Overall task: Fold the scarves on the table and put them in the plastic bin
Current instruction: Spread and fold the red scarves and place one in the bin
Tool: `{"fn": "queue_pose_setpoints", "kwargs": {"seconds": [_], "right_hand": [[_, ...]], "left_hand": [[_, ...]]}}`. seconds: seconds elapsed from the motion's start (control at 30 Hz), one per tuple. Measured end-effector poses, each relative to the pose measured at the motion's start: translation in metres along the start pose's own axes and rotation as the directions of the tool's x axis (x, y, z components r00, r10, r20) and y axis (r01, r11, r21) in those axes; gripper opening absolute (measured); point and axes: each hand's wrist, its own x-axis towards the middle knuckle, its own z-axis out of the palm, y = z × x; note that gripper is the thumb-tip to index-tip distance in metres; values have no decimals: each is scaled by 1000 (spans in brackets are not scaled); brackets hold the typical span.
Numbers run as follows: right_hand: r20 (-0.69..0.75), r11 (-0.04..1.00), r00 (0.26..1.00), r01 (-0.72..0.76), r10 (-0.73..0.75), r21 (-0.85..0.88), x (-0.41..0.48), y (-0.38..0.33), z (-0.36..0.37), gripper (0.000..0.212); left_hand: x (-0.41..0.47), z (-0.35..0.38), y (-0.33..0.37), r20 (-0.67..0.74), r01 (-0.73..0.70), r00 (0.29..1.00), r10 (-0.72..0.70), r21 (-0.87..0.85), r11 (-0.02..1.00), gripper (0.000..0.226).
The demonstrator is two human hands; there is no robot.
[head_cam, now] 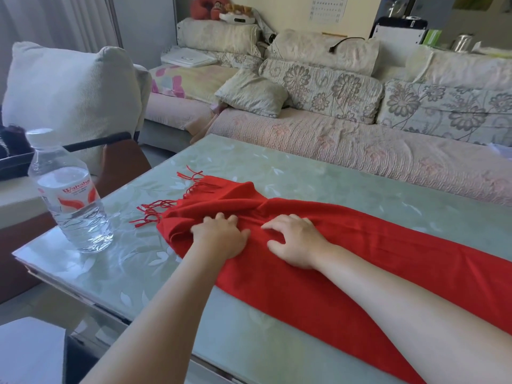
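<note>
Two bare forearms are seen reaching in from the bottom edge over the pale green glass surface point(277, 342), both angled up and towards the middle of the view. The left hand point(221, 236) is held knuckles-up on the red scarf point(360, 259), with its fingers curled down into the cloth so that a bunch of fabric is gripped beneath them. The right hand point(293, 242) is laid just beside it, palm down, with the thumb spread out to the side and the fingers arched; their tips are pressed onto a gathered crease. This hand appears not to be closed round the cloth, though the fingertips are partly hidden by the folds.

The scarf is spread lengthwise across the surface, running from the hands off the right edge of the view. Its near end is rumpled and narrowed ahead of the hands, and its fringe point(166, 200) is fanned out on the glass to the left.

A clear water bottle point(72, 195) with a white cap and red label is stood upright near the left corner of the surface, well apart from the scarf. A floral sofa point(360, 151) is seen behind the surface, and a white pillow point(72, 92) at the left.
</note>
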Motion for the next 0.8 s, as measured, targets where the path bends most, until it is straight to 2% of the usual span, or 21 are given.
{"fn": "queue_pose_setpoints", "kwargs": {"seconds": [0.07,0.17,0.3,0.4,0.5,0.67,0.73,0.8], "right_hand": [[-125,995,992,8,4,97,8,6,-9,40],[-254,997,967,-6,26,80,33,20,-18,28],[-243,977,954,-142,178,160,78,23,-31,30],[-126,962,957,-250,263,109,119,22,-26,23],[-9,954,954,-301,301,5,146,19,-21,20],[58,951,949,-309,309,-4,185,21,-20,26],[-78,945,942,-326,327,30,197,21,-22,25],[-239,943,913,-310,330,120,203,20,-23,18]], "left_hand": [[7,-13,-4,-81,44,996,-47,-41,998,65],[13,-17,-4,-170,-16,985,17,5,1000,49],[19,-9,-4,-324,-189,937,131,-155,970,27],[23,0,-6,-397,-311,891,220,-181,933,20],[28,11,-12,-391,-318,891,230,-179,931,23],[36,14,-7,-414,-258,891,187,-122,958,29],[37,16,-1,-429,-249,884,185,-97,964,38],[37,20,3,-361,-233,915,182,-104,967,55]]}}
